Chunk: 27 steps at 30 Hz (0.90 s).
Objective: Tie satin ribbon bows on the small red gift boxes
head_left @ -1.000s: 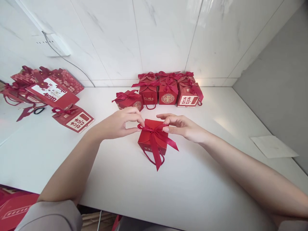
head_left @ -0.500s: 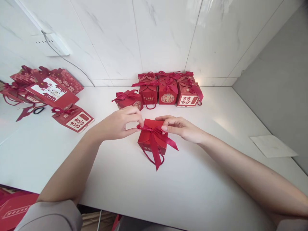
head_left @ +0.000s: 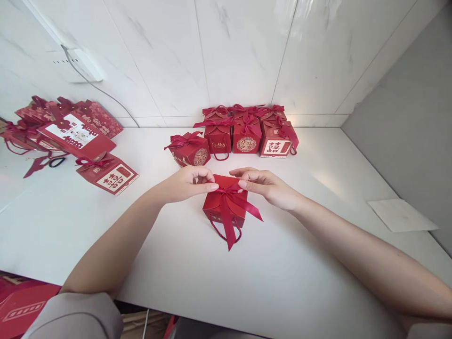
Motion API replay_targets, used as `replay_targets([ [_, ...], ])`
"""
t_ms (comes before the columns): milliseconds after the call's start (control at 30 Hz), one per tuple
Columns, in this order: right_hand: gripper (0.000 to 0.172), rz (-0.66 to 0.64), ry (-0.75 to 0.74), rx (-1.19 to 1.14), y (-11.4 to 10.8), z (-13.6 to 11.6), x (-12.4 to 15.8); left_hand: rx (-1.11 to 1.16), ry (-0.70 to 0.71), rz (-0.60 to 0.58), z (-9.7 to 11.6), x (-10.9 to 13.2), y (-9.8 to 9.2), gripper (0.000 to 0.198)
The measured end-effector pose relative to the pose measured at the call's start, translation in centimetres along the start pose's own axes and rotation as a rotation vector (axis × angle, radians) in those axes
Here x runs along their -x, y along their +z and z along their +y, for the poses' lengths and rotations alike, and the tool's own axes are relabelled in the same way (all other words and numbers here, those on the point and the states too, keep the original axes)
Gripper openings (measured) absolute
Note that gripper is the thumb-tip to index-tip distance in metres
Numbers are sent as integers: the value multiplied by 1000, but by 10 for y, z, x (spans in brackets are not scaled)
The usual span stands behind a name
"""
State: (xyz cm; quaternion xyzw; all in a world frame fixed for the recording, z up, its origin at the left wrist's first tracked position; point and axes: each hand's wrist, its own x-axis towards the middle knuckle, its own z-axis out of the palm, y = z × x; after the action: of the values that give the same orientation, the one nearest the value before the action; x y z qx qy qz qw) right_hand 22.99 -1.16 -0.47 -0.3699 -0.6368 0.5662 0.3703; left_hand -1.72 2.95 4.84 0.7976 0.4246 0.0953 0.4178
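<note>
A small red gift box (head_left: 209, 204) stands on the white table in front of me, its rope handle (head_left: 215, 229) hanging at the near side. A red satin ribbon (head_left: 229, 221) is tied in a bow on its top, with two tails draped forward and to the right. My left hand (head_left: 189, 183) pinches the bow's left loop between thumb and finger, covering most of that loop. On the other side my right hand (head_left: 266, 184) grips the right loop near the knot, its other fingers curled over the box's far edge.
Several finished-looking red boxes with bows (head_left: 246, 136) stand against the tiled wall, one box (head_left: 190, 150) just beyond my left hand. More red boxes and bags (head_left: 77, 134) lie at the left, below a socket with a cable. A white sheet (head_left: 401, 214) lies at the right.
My left hand has moved right and closed its thumb and finger nearer the knot, on the left loop. My right hand and the box have barely shifted.
</note>
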Motion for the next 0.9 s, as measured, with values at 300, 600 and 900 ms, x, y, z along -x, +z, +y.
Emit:
replay_targets([
  [300,28,-12,3,-2,0,0,-2,488,-199,-168,-6,-3,-5,36],
  [600,32,19,-64,42,-4,3,-2,200,-201,-157,-10,-7,-4,44],
  [900,28,145,-75,248,-7,2,-1,209,-233,-147,-7,-8,2,45],
])
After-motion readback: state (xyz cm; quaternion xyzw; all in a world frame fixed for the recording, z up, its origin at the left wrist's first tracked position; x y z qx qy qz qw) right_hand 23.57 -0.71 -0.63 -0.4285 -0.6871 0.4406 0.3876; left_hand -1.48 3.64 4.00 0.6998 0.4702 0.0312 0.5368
